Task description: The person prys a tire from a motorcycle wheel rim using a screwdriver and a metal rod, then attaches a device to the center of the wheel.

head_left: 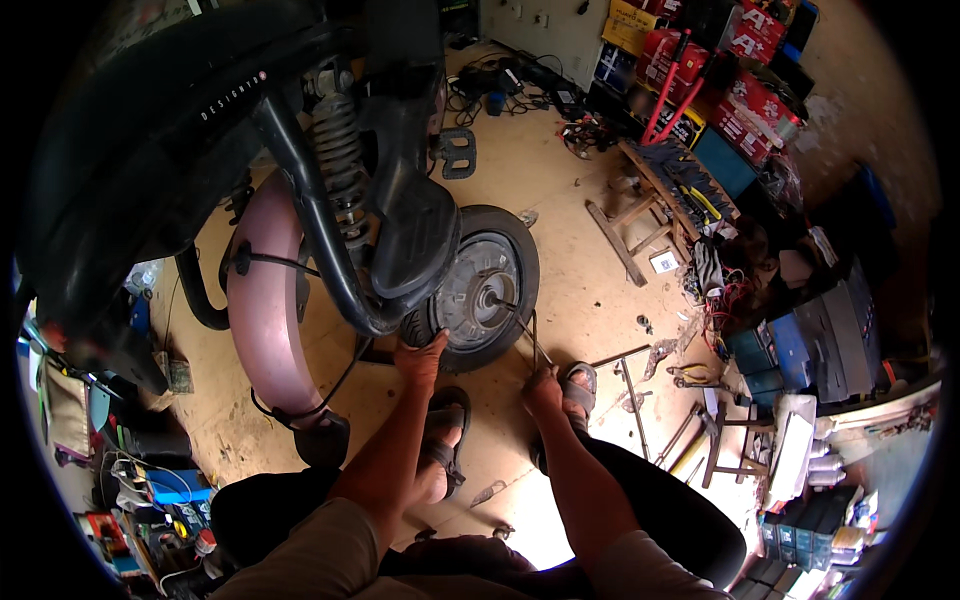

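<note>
1. The left hand (pixel 420 357) grips the lower edge of the scooter's rear wheel (pixel 482 288) — fingers clamped on the tyre.
2. The right hand (pixel 543 385) is closed on a thin metal wrench (pixel 522 325) — its tip at the wheel hub.

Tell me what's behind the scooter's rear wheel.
Behind the rear wheel lie bare floor, a tangle of cables and a small wooden frame. The mudguard covers the wheel's upper left. The left hand grips the tyre; the right hand holds a long tool on the hub.
</note>
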A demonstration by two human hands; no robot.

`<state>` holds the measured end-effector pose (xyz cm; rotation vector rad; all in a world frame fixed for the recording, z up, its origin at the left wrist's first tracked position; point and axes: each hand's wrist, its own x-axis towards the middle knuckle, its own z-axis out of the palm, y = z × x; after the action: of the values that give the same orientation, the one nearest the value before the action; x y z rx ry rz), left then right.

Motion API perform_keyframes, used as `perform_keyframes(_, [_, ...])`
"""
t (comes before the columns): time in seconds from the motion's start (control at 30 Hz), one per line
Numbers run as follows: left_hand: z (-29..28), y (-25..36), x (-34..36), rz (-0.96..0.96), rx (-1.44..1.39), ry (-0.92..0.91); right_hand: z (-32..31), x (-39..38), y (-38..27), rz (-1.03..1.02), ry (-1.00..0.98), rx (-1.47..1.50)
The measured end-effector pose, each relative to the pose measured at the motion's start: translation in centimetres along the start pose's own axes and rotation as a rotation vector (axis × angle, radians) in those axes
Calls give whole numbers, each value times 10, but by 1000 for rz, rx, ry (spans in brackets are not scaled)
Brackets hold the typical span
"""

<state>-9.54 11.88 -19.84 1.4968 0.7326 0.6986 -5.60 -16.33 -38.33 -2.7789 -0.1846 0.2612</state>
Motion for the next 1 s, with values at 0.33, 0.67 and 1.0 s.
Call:
perform_keyframes(0.33, [-72, -10, 24, 15, 157, -15, -38, -24, -100, 44, -237, 307])
perform_keyframes(0.67, [-40, 23, 76, -179, -593, -108, -31, -45, -94, -25, 268, 548])
perform_keyframes(1.0, [-23, 129, 39, -314, 319, -308, -58, -50, -154, 123, 236, 948])
